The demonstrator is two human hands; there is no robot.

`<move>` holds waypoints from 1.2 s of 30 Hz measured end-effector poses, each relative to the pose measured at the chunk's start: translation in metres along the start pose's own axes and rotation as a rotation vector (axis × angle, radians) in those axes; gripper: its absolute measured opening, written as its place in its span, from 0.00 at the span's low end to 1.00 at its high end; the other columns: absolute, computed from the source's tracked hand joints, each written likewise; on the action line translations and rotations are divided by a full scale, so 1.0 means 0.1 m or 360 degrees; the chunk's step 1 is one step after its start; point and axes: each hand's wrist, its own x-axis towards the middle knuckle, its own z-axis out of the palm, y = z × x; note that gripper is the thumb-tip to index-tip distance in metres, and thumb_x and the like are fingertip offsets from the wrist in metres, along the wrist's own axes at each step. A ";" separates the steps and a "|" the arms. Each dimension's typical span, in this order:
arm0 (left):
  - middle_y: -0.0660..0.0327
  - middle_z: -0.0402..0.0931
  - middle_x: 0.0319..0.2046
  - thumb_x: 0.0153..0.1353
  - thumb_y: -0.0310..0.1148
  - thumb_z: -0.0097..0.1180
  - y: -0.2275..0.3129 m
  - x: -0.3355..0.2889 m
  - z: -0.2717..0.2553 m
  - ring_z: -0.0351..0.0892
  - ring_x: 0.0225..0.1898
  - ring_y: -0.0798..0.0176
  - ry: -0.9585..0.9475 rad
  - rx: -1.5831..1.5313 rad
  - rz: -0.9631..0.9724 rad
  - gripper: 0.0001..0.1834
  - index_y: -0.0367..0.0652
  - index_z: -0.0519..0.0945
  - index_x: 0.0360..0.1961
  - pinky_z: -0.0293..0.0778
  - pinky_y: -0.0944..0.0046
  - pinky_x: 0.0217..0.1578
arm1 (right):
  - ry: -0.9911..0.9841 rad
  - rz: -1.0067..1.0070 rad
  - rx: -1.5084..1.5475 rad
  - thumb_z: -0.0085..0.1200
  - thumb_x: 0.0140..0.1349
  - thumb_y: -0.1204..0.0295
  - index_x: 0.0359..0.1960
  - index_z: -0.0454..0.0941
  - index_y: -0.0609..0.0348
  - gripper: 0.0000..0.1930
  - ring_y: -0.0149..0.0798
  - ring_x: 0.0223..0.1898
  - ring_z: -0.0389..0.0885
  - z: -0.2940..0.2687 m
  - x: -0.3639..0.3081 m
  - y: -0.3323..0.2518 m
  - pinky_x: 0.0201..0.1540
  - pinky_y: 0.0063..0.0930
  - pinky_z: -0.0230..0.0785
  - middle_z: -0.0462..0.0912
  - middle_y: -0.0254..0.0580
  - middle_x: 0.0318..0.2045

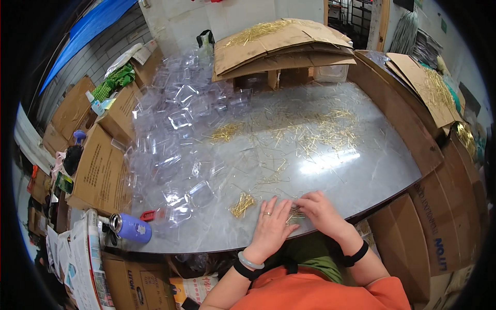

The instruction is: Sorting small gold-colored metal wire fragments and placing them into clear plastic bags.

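At the table's near edge, a small bunch of thin gold wire hooks (295,216) lies between my two hands. My left hand (271,225) rests with its fingers stretched out, its thumb beside the bunch. The fingers of my right hand (323,213) are bent and pinched together at the bunch's far end; my hand partly covers the wires there. Just left of my left hand sits a neat gold pile of hooks (243,204). More loose hooks (330,132) are scattered across the middle and far right of the grey tabletop (356,188).
Many clear plastic boxes (181,121) crowd the table's left side. A purple bottle (132,228) and a red object (148,215) stand near the left corner. Flattened cardboard (284,44) topped with gold wires is raised at the back. A cardboard wall (398,119) borders the right.
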 end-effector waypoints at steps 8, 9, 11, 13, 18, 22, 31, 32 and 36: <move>0.50 0.70 0.63 0.65 0.32 0.62 -0.05 0.01 0.02 0.65 0.67 0.38 -0.0041 -0.0148 0.0109 0.27 0.39 0.73 0.64 0.61 0.41 0.69 | -0.0189 0.0030 -0.0070 0.71 0.54 0.63 0.60 0.78 0.52 0.30 0.53 0.56 0.73 -0.16 -0.09 -0.03 0.61 0.46 0.65 0.79 0.42 0.54; 0.48 0.69 0.64 0.65 0.31 0.63 -0.02 0.01 0.02 0.65 0.67 0.38 0.0001 -0.0256 0.0014 0.27 0.38 0.72 0.64 0.62 0.41 0.69 | -0.0214 0.0113 0.0016 0.72 0.54 0.62 0.60 0.77 0.52 0.31 0.53 0.58 0.72 -0.05 -0.07 0.01 0.62 0.48 0.64 0.78 0.42 0.55; 0.44 0.66 0.64 0.64 0.31 0.63 0.06 0.02 0.00 0.66 0.66 0.37 0.0086 -0.0471 -0.0178 0.27 0.37 0.71 0.63 0.64 0.43 0.67 | -0.0168 0.0213 0.0066 0.71 0.54 0.58 0.62 0.75 0.53 0.34 0.53 0.60 0.71 0.07 -0.14 0.05 0.64 0.51 0.62 0.77 0.43 0.58; 0.41 0.64 0.64 0.64 0.31 0.64 0.02 -0.04 -0.02 0.66 0.66 0.36 0.0248 -0.0546 -0.0208 0.28 0.36 0.71 0.63 0.66 0.44 0.66 | -0.0033 0.0221 0.0006 0.70 0.55 0.53 0.65 0.73 0.55 0.38 0.54 0.62 0.70 0.09 -0.11 -0.03 0.66 0.54 0.59 0.76 0.44 0.61; 0.45 0.69 0.59 0.61 0.34 0.67 0.01 -0.27 -0.23 0.71 0.58 0.38 0.0229 -0.0194 -0.0208 0.27 0.36 0.75 0.59 0.72 0.48 0.57 | -0.0163 -0.0078 -0.0290 0.65 0.54 0.41 0.70 0.64 0.61 0.49 0.56 0.71 0.63 -0.01 0.00 -0.11 0.74 0.59 0.50 0.71 0.47 0.68; 0.50 0.76 0.50 0.59 0.33 0.68 0.07 -0.35 -0.32 0.76 0.50 0.43 0.0174 0.0085 -0.0380 0.21 0.36 0.80 0.52 0.74 0.48 0.49 | -0.0358 -0.0266 -0.0199 0.65 0.55 0.42 0.71 0.64 0.59 0.48 0.53 0.75 0.61 0.00 0.17 -0.04 0.77 0.59 0.44 0.70 0.47 0.70; 0.50 0.79 0.45 0.61 0.22 0.61 -0.04 -0.19 -0.23 0.78 0.47 0.43 0.0240 -0.0146 -0.0257 0.14 0.35 0.81 0.49 0.75 0.50 0.47 | -0.0528 -0.0431 0.0391 0.67 0.60 0.61 0.67 0.71 0.53 0.33 0.51 0.65 0.72 0.11 0.26 0.05 0.72 0.56 0.57 0.76 0.46 0.63; 0.49 0.79 0.46 0.61 0.21 0.60 -0.04 -0.18 -0.22 0.78 0.47 0.43 0.0279 -0.0189 -0.0231 0.14 0.34 0.81 0.49 0.75 0.50 0.48 | -0.0498 -0.0396 0.0400 0.69 0.58 0.61 0.67 0.71 0.53 0.35 0.51 0.65 0.72 0.12 0.24 0.06 0.71 0.55 0.58 0.76 0.46 0.63; 0.47 0.77 0.52 0.60 0.23 0.63 -0.05 -0.24 -0.17 0.76 0.54 0.41 0.0274 -0.0334 -0.0283 0.20 0.34 0.79 0.54 0.73 0.49 0.54 | -0.0299 -0.0301 0.0303 0.74 0.51 0.58 0.67 0.71 0.55 0.41 0.52 0.66 0.69 0.02 0.17 0.05 0.69 0.52 0.60 0.74 0.49 0.64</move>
